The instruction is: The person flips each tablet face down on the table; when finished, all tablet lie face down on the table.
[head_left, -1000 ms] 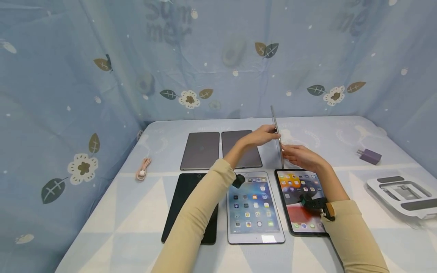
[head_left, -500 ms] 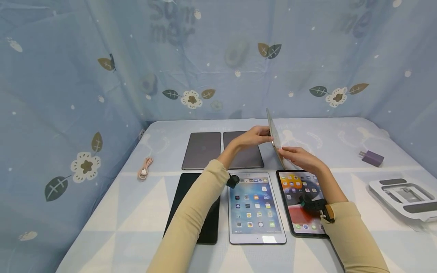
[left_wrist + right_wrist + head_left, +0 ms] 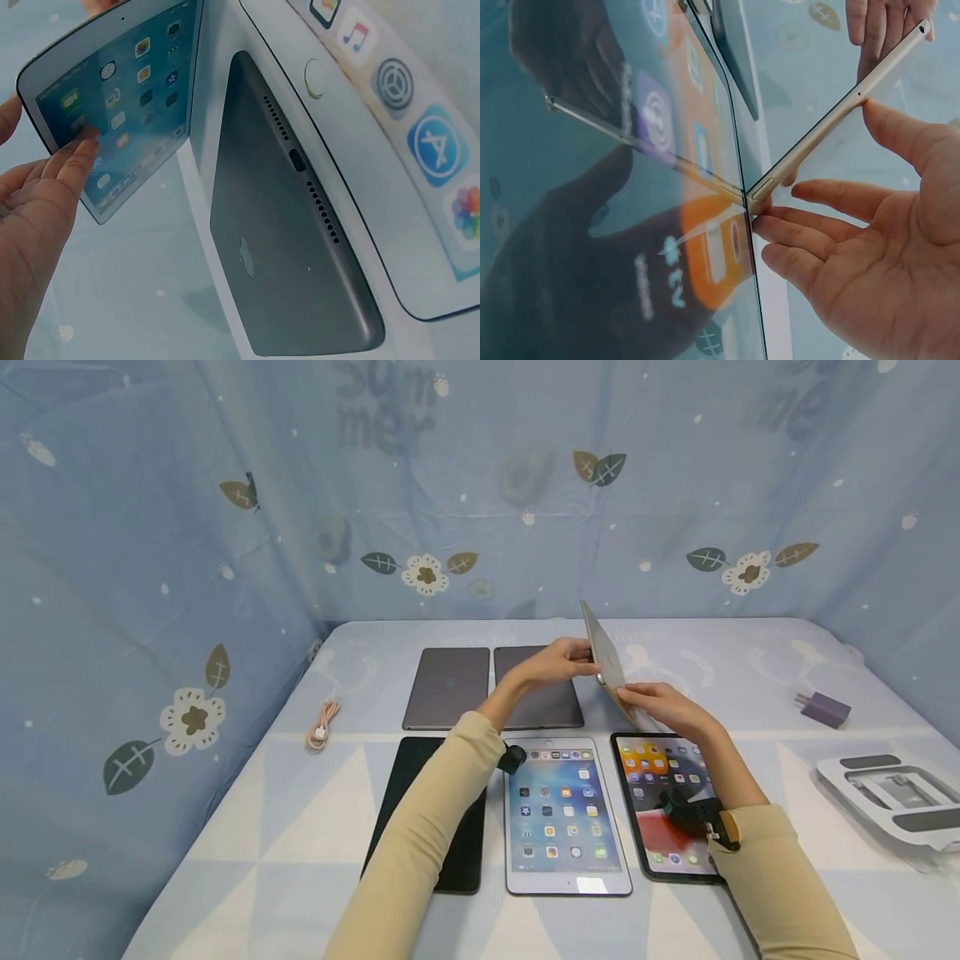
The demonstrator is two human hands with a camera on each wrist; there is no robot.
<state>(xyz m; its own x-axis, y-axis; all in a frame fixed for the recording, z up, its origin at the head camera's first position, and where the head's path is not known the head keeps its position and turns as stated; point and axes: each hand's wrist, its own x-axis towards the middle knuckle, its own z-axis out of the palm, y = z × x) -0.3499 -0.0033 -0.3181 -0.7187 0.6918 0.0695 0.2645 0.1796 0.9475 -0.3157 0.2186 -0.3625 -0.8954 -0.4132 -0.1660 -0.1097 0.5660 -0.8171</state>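
Note:
A thin tablet (image 3: 606, 652) stands tilted above the back of the table, its pale back towards the right and its top leaning left. My left hand (image 3: 551, 664) grips its left side; in the left wrist view those fingers (image 3: 79, 154) lie over the lit icon screen and the thumb is at the edge. The right hand (image 3: 663, 703) holds the lower right part, its thumb (image 3: 885, 120) on the gold edge and the other fingers by the lower corner. Two dark grey tablets (image 3: 447, 689) lie back-up on the left, one partly behind my left hand.
In front lie a black tablet (image 3: 465, 852) partly under my left sleeve, a white lit tablet (image 3: 567, 827) and a black-framed lit tablet (image 3: 648, 810). A pink cable (image 3: 322, 725) is at the left. A purple charger (image 3: 825, 709) and white folding stand (image 3: 892, 797) are at the right.
The held tablet has turned from nearly edge-on to a leftward lean, showing more of its back. Both hands keep their hold, the left moving slightly left. The view has shifted a little.

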